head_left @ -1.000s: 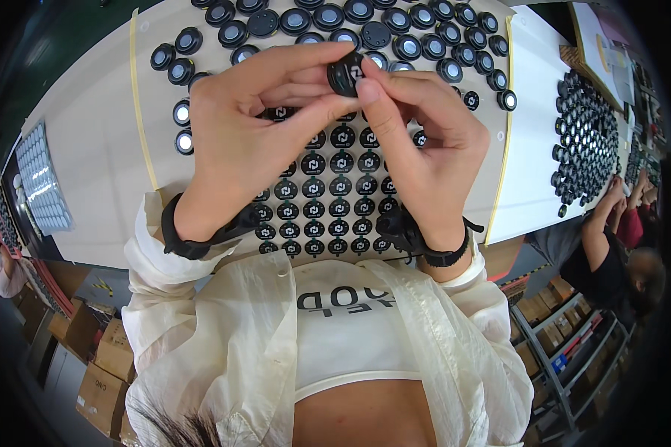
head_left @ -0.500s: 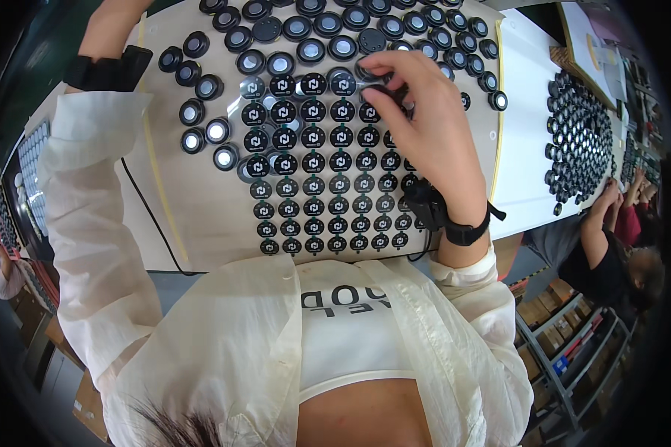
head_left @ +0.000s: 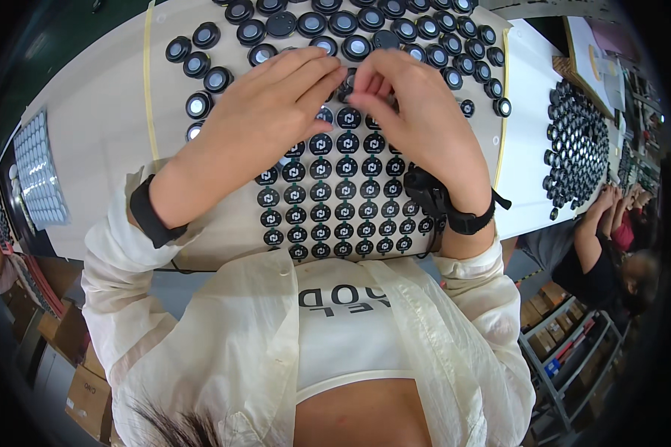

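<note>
Black disc [head_left: 348, 80] — ringed by discs [head_left: 328, 194]

Your left hand [head_left: 257, 112] and right hand [head_left: 417, 115] meet in the upper centre of the frame, fingers [head_left: 317, 78] curled inward, tips nearly touching, forearms angling up from below.

A small round black cap [head_left: 348, 80] sits pinched between my fingertips [head_left: 334, 74], mostly hidden, just above the disc rows.
</note>
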Action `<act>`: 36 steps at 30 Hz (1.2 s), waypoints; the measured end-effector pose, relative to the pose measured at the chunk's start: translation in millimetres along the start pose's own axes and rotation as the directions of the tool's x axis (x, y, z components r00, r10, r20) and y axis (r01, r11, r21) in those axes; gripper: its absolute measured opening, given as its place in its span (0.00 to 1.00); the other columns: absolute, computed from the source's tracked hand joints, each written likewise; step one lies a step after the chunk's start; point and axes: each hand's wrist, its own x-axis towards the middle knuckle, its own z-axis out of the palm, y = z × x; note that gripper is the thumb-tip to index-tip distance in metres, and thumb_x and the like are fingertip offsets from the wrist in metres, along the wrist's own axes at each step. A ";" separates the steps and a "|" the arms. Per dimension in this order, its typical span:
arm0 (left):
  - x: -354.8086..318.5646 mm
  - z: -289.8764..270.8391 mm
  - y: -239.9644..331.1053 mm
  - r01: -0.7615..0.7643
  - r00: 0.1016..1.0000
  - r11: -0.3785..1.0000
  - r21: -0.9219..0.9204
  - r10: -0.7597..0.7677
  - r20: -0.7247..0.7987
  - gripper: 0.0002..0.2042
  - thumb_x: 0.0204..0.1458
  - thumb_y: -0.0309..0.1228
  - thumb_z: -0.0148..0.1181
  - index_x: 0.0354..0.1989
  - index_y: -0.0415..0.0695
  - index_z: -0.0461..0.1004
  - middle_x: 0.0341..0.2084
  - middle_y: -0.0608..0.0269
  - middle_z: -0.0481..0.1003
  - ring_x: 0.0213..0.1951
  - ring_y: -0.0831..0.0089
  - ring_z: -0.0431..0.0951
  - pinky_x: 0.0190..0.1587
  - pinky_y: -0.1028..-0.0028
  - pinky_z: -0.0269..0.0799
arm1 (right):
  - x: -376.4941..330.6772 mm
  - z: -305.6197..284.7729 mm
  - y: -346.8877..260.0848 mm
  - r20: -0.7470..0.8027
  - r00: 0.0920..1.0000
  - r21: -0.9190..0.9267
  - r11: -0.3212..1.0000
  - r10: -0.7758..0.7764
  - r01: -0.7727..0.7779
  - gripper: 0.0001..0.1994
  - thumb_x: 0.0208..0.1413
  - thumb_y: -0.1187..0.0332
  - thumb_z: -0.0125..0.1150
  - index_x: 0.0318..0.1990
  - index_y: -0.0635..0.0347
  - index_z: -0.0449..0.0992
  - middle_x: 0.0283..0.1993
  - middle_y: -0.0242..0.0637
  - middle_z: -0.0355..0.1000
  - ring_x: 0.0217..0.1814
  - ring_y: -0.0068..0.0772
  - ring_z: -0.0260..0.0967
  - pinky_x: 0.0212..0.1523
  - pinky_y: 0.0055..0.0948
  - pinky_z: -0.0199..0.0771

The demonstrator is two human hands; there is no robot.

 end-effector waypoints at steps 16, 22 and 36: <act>26.0 -64.7 -100.2 0.365 0.921 0.918 0.154 -0.380 0.085 0.17 0.48 0.24 0.59 0.49 0.39 0.76 0.39 0.47 0.75 0.47 0.49 0.75 0.52 0.62 0.71 | -26.9 -15.3 -37.3 -0.139 0.979 0.446 0.892 0.145 -0.069 0.16 0.52 0.78 0.65 0.49 0.59 0.76 0.28 0.30 0.71 0.31 0.20 0.68 0.32 0.20 0.68; 30.3 -71.8 -72.7 0.357 0.934 0.926 -0.123 -0.358 0.015 0.16 0.47 0.20 0.62 0.47 0.38 0.76 0.40 0.53 0.79 0.39 0.62 0.81 0.46 0.70 0.77 | -27.9 -5.3 -22.1 -0.206 0.977 0.572 0.817 0.059 0.071 0.16 0.56 0.78 0.64 0.52 0.62 0.72 0.37 0.29 0.72 0.40 0.18 0.69 0.36 0.17 0.71; 11.0 -24.2 13.7 0.134 0.907 0.329 -0.935 -0.421 -0.018 0.24 0.47 0.11 0.65 0.55 0.30 0.70 0.48 0.47 0.78 0.47 0.66 0.81 0.51 0.71 0.80 | -27.4 -3.3 -34.7 -0.242 0.934 0.812 0.581 0.261 0.048 0.10 0.59 0.78 0.63 0.47 0.69 0.73 0.40 0.37 0.76 0.40 0.20 0.73 0.40 0.18 0.75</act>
